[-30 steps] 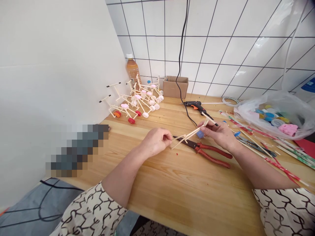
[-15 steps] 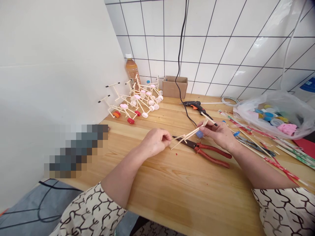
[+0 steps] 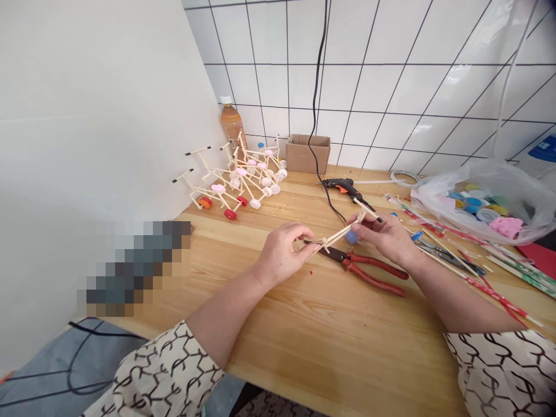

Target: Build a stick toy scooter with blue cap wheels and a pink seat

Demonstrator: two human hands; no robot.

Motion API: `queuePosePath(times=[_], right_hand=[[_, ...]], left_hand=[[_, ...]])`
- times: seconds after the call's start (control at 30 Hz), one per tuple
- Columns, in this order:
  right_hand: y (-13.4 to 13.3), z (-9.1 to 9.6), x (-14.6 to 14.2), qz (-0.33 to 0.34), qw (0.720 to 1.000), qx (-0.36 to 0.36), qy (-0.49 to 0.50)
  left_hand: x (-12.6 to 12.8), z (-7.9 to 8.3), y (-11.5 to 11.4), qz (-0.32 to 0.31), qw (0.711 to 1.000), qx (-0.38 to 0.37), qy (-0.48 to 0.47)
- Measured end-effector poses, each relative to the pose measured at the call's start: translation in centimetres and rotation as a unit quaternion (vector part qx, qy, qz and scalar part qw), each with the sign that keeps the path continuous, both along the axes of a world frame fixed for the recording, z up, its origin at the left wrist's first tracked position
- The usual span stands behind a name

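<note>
Over the wooden table [image 3: 330,341] I hold a small frame of thin wooden sticks [image 3: 336,236] between both hands. My left hand [image 3: 282,252] pinches its near end, fingers closed around the sticks. My right hand [image 3: 388,236] grips the far end, where a blue bottle cap [image 3: 352,237] is fixed and a black-tipped stick pokes out. Red-handled pliers [image 3: 369,272] lie on the table just under the frame.
A black glue gun [image 3: 345,186] with its cord lies behind the hands. A pile of finished stick models with cap wheels [image 3: 237,179] stands at the back left by a bottle [image 3: 231,123] and a cardboard box [image 3: 309,153]. A plastic bag of caps [image 3: 484,202], scissors and chopstick packets are at the right.
My left hand has shifted a little to the right along the stick frame and closed in on its joint. My right hand has barely moved.
</note>
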State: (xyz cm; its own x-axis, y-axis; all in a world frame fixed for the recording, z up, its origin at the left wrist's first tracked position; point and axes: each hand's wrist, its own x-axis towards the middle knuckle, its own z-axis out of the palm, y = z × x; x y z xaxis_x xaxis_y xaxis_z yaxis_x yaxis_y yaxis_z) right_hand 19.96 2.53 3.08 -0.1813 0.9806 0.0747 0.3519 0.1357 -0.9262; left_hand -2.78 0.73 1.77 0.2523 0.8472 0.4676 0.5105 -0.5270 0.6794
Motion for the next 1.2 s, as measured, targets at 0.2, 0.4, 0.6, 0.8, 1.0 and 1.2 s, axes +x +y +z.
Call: queuePosePath(times=[0.2,0.4,0.6,0.8,1.0,1.2], right_hand=[[0.1,-0.1,0.1,-0.002,1.0,0.012,0.005],[0.1,-0.2,0.0,-0.005,1.0,0.013,-0.001],[0.1,-0.2,0.0,-0.004,1.0,0.014,0.005],[0.2,-0.2,0.0,-0.002,1.0,0.015,0.003],[0.2,-0.3,0.0,0.003,1.0,0.019,0.012],[0.2,-0.2,0.0,0.002,1.0,0.012,0.015]], left_hand=[[1.4,-0.5,-0.4,-0.009,0.998,0.057,0.0],[1.9,-0.7,-0.4,0.008,0.997,0.078,0.005],[1.9,-0.9,-0.3,0.004,0.997,0.082,0.005],[2.0,-1.0,-0.2,0.0,0.996,0.092,-0.002],[2.1,-1.0,-0.2,-0.003,0.996,0.091,-0.01],[2.1,-1.0,-0.3,-0.001,0.996,0.088,-0.011]])
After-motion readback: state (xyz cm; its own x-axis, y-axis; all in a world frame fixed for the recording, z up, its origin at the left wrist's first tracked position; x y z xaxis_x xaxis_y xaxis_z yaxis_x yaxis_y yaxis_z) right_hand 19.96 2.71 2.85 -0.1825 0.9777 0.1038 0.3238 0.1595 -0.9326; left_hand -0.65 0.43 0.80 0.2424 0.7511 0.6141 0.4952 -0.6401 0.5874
